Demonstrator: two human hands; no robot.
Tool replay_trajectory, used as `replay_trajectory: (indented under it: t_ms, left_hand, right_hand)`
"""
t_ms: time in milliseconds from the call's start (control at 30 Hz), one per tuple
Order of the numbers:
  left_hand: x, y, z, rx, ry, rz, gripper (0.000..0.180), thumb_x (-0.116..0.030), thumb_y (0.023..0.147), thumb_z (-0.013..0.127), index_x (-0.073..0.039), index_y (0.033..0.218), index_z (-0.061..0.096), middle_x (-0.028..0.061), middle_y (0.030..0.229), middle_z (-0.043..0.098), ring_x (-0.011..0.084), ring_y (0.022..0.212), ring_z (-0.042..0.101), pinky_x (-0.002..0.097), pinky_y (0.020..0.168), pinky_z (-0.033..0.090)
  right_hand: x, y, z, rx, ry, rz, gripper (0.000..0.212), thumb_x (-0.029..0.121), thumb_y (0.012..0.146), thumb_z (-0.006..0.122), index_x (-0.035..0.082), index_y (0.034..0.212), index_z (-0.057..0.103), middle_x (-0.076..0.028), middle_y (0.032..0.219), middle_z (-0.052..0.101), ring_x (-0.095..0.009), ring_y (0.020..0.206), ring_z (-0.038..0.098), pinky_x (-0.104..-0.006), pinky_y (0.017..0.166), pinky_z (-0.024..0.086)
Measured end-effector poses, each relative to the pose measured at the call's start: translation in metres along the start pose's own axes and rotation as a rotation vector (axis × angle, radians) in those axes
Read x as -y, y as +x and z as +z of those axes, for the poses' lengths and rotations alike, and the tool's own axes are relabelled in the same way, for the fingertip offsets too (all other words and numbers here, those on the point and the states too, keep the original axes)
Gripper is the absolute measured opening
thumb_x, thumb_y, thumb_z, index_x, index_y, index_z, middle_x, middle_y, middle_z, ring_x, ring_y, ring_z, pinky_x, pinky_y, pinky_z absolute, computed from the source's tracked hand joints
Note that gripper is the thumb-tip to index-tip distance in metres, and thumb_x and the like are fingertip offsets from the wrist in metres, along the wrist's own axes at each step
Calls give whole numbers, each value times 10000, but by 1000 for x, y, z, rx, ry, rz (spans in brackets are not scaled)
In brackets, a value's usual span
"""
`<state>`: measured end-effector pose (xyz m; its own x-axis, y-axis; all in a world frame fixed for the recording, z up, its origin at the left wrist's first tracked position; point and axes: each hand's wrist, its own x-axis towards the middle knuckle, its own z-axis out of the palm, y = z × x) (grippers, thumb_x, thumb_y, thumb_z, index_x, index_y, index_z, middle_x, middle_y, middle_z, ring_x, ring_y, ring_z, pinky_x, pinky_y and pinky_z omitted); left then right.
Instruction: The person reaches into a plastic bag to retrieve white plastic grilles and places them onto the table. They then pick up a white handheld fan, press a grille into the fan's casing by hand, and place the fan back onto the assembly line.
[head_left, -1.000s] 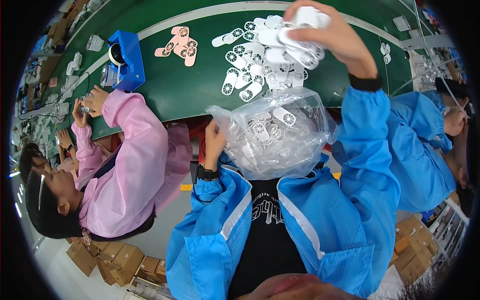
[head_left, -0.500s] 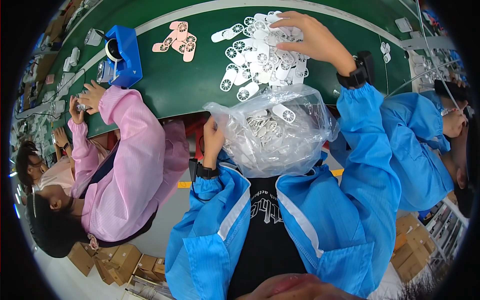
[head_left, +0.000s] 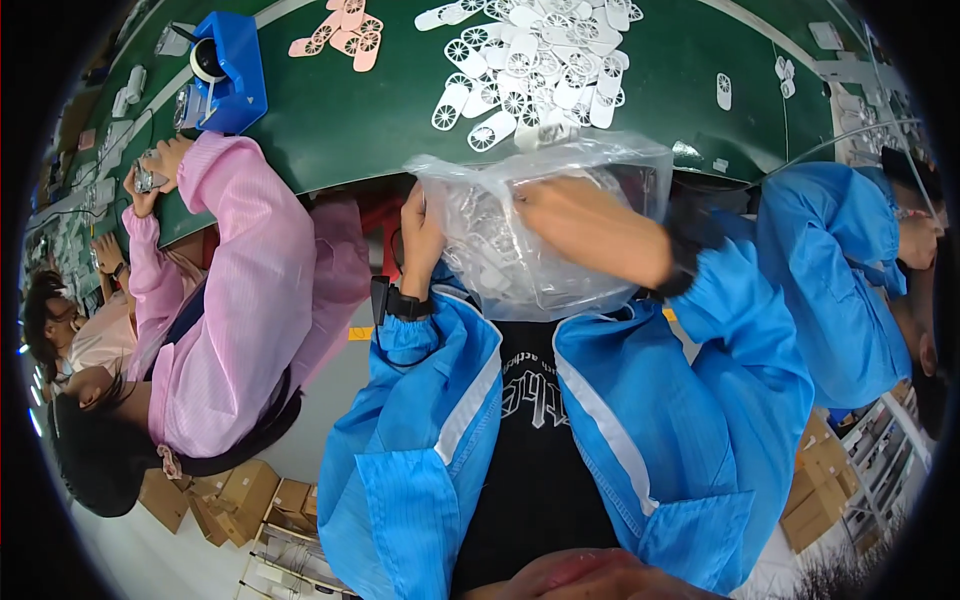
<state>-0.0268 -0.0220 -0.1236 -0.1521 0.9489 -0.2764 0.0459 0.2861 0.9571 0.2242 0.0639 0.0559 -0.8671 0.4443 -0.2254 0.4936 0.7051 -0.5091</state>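
Now prob. reach-in step: R hand (head_left: pixel 560 207) inside clear plastic bag (head_left: pixel 570 295) of white wheel-cutout tags (head_left: pixel 487 238), openness/grip unclear; L hand (head_left: pixel 420 236) pinches bag edge; next move likely needs mouth wide.

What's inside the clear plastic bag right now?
Inside the clear plastic bag: white cut-out pieces, seen through the film, and the right hand. That hand's fingertips, anything they hold, and pieces behind the hand or deeper down are hidden; no count possible.
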Motion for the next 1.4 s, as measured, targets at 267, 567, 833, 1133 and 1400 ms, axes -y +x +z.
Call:
replay_trajectory:
  t_ms: [267,567,833,1133,1400]
  left_hand:
    - [18,-9,1,-134,-17,166,255,-187,1051,595,46,1079,696,21,954,722,104,865,639,289,746,520]
    - [-4,-11,-5,-3,82,88,345,-157,1100,484,120,1077,688,174,1230,702,254,1060,663,336,936,493]
    - [-21,-14,-11,18,11,19,330,-168,1092,513,109,1091,693,157,1218,711,228,1083,660,320,936,491]
    - [-15,-11,-8,27,30,29,337,-188,1090,537,116,1063,681,122,1138,713,186,1018,650,297,885,484]
    - [-23,-11,-8,15,46,70,413,-209,1142,465,128,962,622,92,998,634,152,901,563,280,822,444]
  right_hand:
    - [20,2,99,-472,-126,43,475,126,936,635,120,1405,564,-230,1327,586,-444,1137,624,-523,905,537]
    - [11,15,66,-312,63,171,470,49,886,613,36,1354,580,-219,1201,647,-440,1058,655,-519,890,540]
    - [23,-2,34,-90,190,4,357,60,898,599,20,1253,617,-206,1085,683,-409,981,707,-505,804,580]
    - [16,-3,9,-56,180,17,260,48,879,658,41,1138,655,-170,1097,692,-407,967,698,-501,769,563]
    - [17,-38,-49,-151,195,-94,375,28,767,783,15,1124,670,-136,1119,721,-414,959,702,-503,788,555]
